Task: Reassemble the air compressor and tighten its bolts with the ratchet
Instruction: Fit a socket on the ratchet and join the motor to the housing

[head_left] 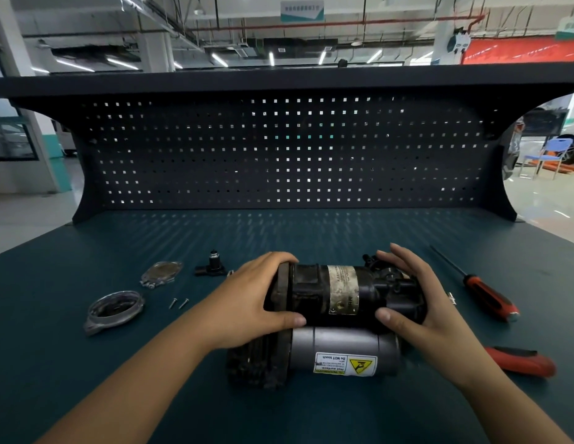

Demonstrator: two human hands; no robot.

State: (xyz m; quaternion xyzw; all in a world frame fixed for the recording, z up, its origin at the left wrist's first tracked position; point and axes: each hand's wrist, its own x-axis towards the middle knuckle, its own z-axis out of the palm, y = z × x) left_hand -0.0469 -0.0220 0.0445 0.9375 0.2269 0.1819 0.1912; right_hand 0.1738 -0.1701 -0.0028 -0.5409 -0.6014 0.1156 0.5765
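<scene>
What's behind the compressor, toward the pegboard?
Only green bench top up to the pegboard; a small black fitting lies back-left, a screwdriver back-right. The compressor, left hand and right hand hide the strip just behind it.

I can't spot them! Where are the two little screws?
Head view: the two screws lie on the bench, left of the left hand, right of the round cover.
</scene>
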